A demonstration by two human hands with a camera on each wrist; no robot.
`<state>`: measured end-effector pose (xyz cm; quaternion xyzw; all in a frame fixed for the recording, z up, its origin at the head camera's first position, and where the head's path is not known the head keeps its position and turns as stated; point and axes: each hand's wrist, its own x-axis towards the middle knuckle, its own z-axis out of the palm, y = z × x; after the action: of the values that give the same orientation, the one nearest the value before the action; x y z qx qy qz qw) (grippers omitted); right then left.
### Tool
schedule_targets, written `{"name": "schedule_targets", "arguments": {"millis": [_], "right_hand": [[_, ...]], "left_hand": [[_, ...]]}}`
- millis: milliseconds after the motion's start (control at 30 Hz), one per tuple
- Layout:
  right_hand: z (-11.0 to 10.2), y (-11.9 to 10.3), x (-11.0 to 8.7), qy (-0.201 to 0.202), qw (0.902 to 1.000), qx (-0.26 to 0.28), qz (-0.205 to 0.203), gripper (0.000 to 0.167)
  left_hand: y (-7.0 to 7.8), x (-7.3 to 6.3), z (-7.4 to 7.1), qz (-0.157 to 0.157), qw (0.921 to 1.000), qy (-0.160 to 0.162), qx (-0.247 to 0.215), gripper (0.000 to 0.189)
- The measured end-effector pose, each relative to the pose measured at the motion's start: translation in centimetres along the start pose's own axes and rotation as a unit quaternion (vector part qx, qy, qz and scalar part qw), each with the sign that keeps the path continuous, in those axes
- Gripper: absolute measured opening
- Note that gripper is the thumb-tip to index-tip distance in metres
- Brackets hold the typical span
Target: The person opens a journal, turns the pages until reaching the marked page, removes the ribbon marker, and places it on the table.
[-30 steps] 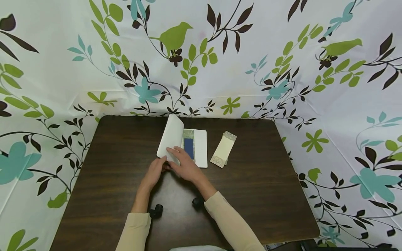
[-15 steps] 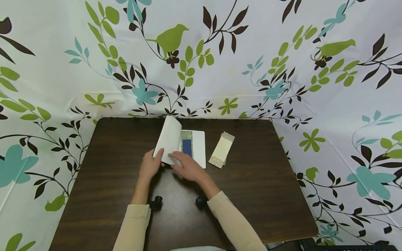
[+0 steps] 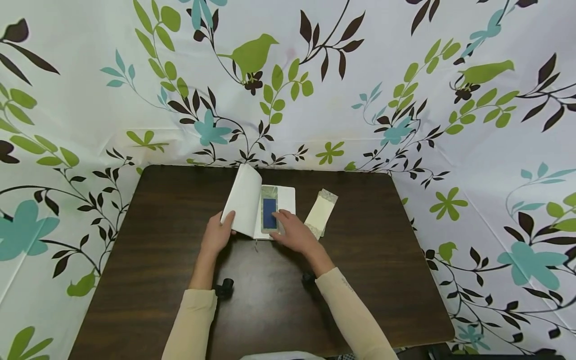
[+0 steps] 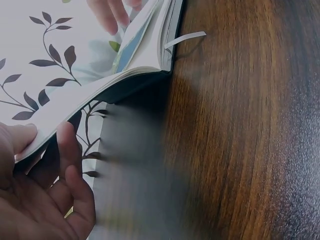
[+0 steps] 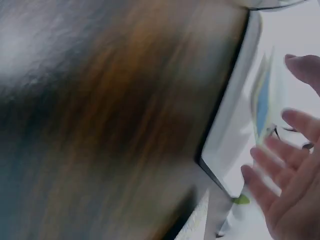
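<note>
A dark-covered notebook (image 3: 243, 200) lies open on the table with white pages. My left hand (image 3: 217, 232) grips the lower left edge of its raised left side, thumb on the pages and fingers under the cover (image 4: 120, 92). On the right page rests a narrow patterned card (image 3: 269, 220) with a blue panel. My right hand (image 3: 294, 232) hovers over the page's lower right, fingers spread beside the card. In the right wrist view, these fingers (image 5: 272, 172) look relaxed and grip nothing; contact with the card cannot be told.
Several or fewer cream cards (image 3: 321, 212) with patterned ends lie overlapped right of the notebook. A ribbon marker (image 4: 185, 39) sticks out from the notebook's bottom edge. The brown wooden table (image 3: 378, 280) meets a leaf-and-bird patterned cloth (image 3: 315, 110) behind it.
My right hand has moved right, from the notebook's lifted left pages to beside the blue-panelled card. My left hand has shifted to hold the left pages and cover at their edge.
</note>
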<state>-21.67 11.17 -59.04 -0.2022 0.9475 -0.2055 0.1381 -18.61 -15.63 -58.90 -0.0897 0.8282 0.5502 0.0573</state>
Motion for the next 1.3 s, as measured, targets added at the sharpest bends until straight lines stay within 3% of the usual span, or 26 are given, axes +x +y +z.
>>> {"name": "schedule_targets", "arguments": {"millis": [133,233,333,433,567,633,667,833,900,1167,1300], "right_hand": [[0.6,-0.4,0.9,0.035,0.9926,0.067,0.094,0.080],[0.6,-0.9,1.7,0.064,0.9725,0.161,0.155,0.078],[0.4,-1.4,2.3,0.067,0.9504,0.248,0.175,0.076],[0.4,-1.5,2.7,0.065,0.9154,0.352,0.184,0.073],[0.6,-1.6,2.9,0.079,0.8467,0.481,0.213,0.068],[0.7,-1.6,2.9,0.090,0.8275,0.507,0.224,0.066],[0.7,-1.7,3.0,0.096,0.8264,0.506,0.228,0.065],[1.0,-2.1,3.6,0.121,0.8450,0.465,0.235,0.065],[0.8,-2.5,4.0,0.123,0.8428,0.468,0.236,0.066],[0.2,-2.7,4.4,0.111,0.7862,0.554,0.251,0.065],[0.3,-2.5,4.3,0.117,0.7701,0.574,0.253,0.062]], "left_hand": [[0.0,0.1,-0.1,0.003,1.0000,0.004,-0.001,0.053],[0.0,0.1,-0.1,0.003,1.0000,0.001,-0.007,0.053],[0.0,0.0,-0.1,-0.001,0.9999,-0.002,-0.012,0.053],[0.0,-0.1,0.0,-0.005,0.9999,0.000,-0.016,0.053],[-0.1,-0.1,0.0,-0.006,0.9998,0.001,-0.020,0.053],[-0.1,0.0,0.0,-0.004,0.9997,0.001,-0.023,0.052],[-0.1,0.1,0.0,-0.003,0.9997,0.001,-0.024,0.052],[-0.1,0.1,-0.1,-0.004,0.9996,0.002,-0.028,0.052],[-0.1,0.1,-0.1,-0.006,0.9995,0.003,-0.029,0.053],[-0.3,0.1,-0.1,-0.010,0.9996,-0.002,-0.026,0.056],[-0.4,0.2,0.0,-0.004,0.9996,0.003,-0.028,0.054]]}}
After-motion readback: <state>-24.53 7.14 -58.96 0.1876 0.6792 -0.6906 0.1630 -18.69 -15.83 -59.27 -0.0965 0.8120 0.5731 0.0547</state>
